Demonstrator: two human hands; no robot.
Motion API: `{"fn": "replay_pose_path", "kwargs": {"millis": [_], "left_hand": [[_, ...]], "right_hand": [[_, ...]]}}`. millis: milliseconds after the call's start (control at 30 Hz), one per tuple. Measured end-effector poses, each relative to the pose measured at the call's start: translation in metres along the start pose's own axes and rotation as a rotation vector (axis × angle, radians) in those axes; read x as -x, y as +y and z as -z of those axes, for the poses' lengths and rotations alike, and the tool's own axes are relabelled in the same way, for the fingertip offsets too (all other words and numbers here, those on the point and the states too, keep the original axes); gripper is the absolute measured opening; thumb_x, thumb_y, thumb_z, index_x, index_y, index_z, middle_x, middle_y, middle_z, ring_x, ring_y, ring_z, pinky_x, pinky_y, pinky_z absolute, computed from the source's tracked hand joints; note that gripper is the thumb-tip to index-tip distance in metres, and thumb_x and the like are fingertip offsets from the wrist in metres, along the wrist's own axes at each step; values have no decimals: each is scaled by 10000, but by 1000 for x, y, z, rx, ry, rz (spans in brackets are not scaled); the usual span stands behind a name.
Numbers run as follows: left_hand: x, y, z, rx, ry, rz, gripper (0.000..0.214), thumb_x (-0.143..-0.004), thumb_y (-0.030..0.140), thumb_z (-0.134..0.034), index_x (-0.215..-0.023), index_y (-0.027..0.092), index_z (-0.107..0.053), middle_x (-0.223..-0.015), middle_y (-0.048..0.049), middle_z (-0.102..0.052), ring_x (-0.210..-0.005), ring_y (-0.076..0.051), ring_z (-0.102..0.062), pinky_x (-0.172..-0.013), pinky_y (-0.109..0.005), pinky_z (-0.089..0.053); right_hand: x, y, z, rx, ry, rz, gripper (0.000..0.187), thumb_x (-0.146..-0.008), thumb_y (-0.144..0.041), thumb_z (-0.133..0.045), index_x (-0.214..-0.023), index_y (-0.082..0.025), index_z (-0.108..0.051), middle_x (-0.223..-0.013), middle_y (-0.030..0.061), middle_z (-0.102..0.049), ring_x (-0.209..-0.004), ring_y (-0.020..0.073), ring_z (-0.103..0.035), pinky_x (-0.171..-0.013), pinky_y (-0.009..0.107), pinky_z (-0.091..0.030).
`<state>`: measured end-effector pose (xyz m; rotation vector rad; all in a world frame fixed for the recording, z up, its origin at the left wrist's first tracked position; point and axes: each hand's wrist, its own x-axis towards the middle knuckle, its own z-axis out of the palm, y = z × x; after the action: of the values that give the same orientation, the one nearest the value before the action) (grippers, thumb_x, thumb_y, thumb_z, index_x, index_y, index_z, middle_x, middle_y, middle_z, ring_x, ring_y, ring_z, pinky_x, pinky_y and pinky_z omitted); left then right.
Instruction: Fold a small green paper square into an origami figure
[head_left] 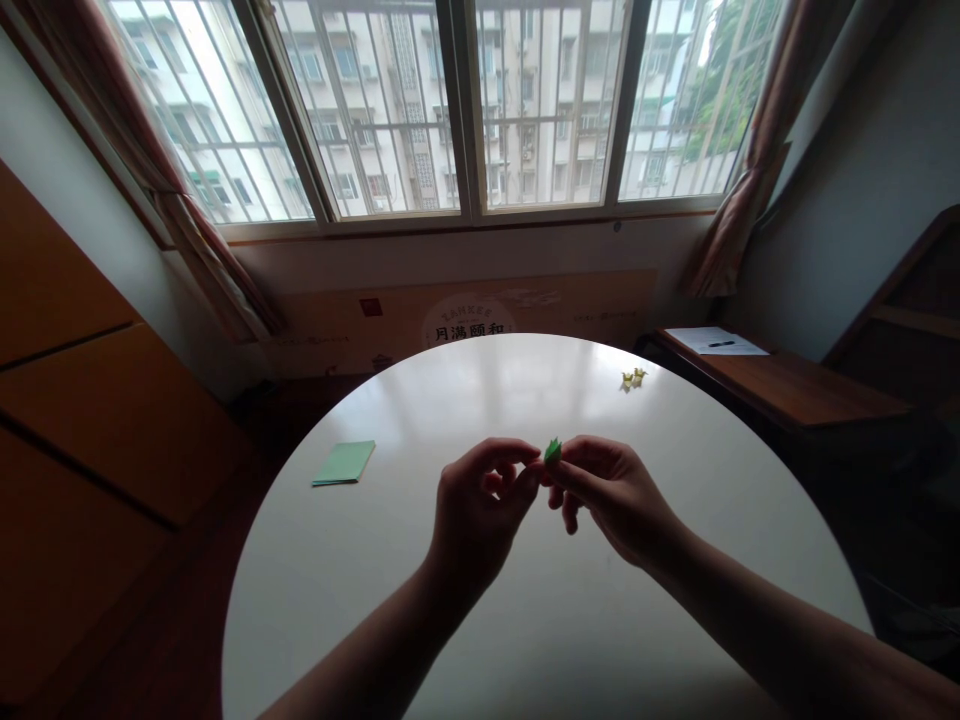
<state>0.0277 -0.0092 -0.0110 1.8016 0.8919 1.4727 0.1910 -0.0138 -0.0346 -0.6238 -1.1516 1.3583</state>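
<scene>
Over the middle of a round white table [525,620], my left hand [480,505] and my right hand [611,490] meet fingertip to fingertip. Between them they pinch a small folded piece of green paper [553,451], held above the tabletop. Both hands have thumb and fingers pressed together on it. A stack of green paper sheets [344,463] lies flat at the table's left side. Two small yellow folded paper figures [634,377] sit near the far right edge.
A wooden side desk [795,385] at the right carries a white sheet with a pen [721,342]. Behind the table is a barred window [465,100] with curtains either side. Wooden cabinets [82,420] stand at the left.
</scene>
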Motion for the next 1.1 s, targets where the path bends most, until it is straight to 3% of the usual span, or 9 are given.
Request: {"fn": "replay_pose_path", "kwargs": {"millis": [300, 433, 800, 1100], "left_hand": [[-3, 8, 9, 108, -44, 27, 90, -832, 192, -708, -917, 166, -725, -775, -44, -735, -627, -136, -641, -485, -206, -485], [-8, 10, 13, 135, -149, 68, 81, -805, 216, -746, -842, 146, -729, -747, -47, -700, -595, -128, -611, -439, -194, -458], [-9, 10, 13, 147, -244, 98, 112, -809, 230, -729, -865, 134, -749, -850, -77, -673, -670, -141, -603, -442, -187, -474], [-12, 5, 12, 318, -278, 211, 102, -791, 229, -744, -832, 136, -739, -854, -60, -634, -650, -130, -592, -417, -177, -469]], "right_hand": [[2, -5, -5, -177, -148, -154, 141, -838, -272, -777, -792, -147, -732, -733, 32, -694, -575, 125, -649, -372, 155, -508], [2, -1, -2, -173, -206, -137, 97, -838, -241, -774, -830, -151, -739, -791, 52, -725, -625, 145, -676, -403, 182, -547], [2, -1, -2, -159, -192, -141, 106, -818, -236, -792, -813, -162, -717, -690, 21, -685, -608, 149, -666, -392, 184, -543], [3, 5, -2, -211, -191, -173, 129, -854, -288, -764, -811, -173, -727, -678, 19, -683, -598, 146, -673, -384, 179, -538]]}}
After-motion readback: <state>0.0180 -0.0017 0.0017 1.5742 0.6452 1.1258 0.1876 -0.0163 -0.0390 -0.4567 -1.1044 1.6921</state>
